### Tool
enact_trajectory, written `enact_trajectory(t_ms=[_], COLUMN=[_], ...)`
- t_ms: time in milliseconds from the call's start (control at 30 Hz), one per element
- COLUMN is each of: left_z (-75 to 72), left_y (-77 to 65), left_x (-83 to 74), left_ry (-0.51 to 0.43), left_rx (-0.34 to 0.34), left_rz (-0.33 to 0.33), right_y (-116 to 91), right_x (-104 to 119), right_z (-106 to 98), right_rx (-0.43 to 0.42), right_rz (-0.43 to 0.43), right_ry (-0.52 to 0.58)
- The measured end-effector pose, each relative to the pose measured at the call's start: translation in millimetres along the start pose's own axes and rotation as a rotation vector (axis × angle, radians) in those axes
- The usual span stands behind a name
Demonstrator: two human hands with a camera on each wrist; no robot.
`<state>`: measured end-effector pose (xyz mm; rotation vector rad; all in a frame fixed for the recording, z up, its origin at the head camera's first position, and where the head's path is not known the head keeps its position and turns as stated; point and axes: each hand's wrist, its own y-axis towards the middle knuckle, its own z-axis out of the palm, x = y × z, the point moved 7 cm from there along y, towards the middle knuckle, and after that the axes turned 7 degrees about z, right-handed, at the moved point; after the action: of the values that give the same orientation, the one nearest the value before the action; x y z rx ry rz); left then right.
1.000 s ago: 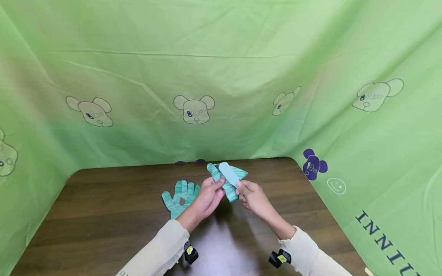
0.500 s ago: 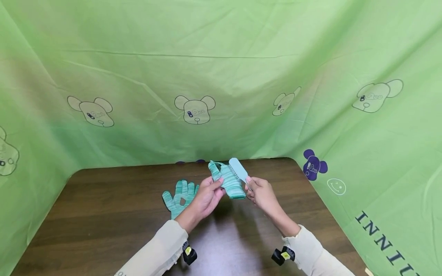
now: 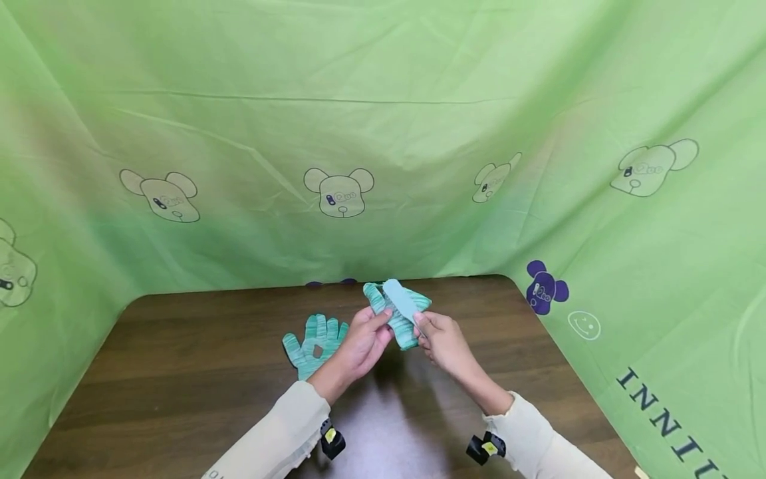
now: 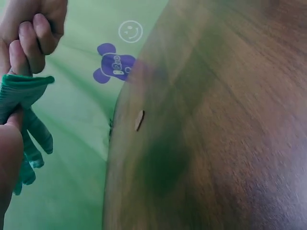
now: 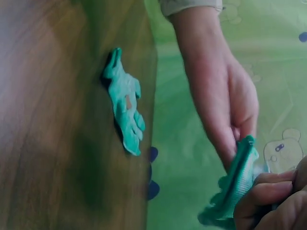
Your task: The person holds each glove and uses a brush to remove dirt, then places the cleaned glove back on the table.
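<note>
In the head view my left hand (image 3: 361, 342) holds a green striped knit glove (image 3: 378, 299) above the table, thumb on top. My right hand (image 3: 443, 339) grips the handle of a light blue brush (image 3: 399, 299), whose head lies slanted across the glove. The brush's bristles face down, mostly hidden. In the left wrist view the held glove (image 4: 26, 91) hangs with its cuff up and fingers down. A second matching glove (image 3: 308, 356) lies on the table left of my left hand, with a brown patch or hole at its middle.
The dark wooden table (image 3: 179, 386) has a green printed cloth (image 3: 335, 126) standing behind and along its sides. A small thin brown piece (image 4: 139, 120) lies near the table edge in the left wrist view.
The brush swung right, off the glove's middle to its edge, half a second ago. Now it is back left across the glove, which tilts again. The left hand has barely moved.
</note>
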<state>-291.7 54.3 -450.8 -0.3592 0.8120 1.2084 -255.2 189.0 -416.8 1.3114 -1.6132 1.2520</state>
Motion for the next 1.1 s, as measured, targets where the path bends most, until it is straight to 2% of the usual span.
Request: enact_trajectory(t_ms=[167, 400, 567, 767, 900, 1000, 1100], left_z=[-3.7, -7.8, -7.1, -8.3, -6.1, -6.6, -8.2], left_y=[-0.8, -4.4, -8.3, -7.1, -3.7, -2.5, -3.3], left_x=[-0.9, -3.2, -4.0, -4.2, -8.2, -10.9, -10.9], left_ry=[-0.012, -0.023, -0.013, -0.036, -0.012, 0.011, 0.009], left_rx=[-0.020, -0.039, -0.017, -0.028, -0.023, -0.042, -0.063], left_rz=[0.008, 0.000, -0.008, 0.007, 0.027, 0.028, 0.017], right_y=[3, 7, 9, 2, -4, -5, -4], right_x=[-2, -5, -11, -7, 0, 4, 7], right_z=[-9, -16, -20, -8, 3, 1, -6], right_rx=[-0.068, -0.050, -0.079, -0.035, -0.013, -0.059, -0.110], right_rz=[0.019, 0.012, 0.041, 0.020, -0.028, -0.070, -0.075], right_ry=[0.012, 0.052, 0.068, 0.122, 0.061, 0.003, -0.033])
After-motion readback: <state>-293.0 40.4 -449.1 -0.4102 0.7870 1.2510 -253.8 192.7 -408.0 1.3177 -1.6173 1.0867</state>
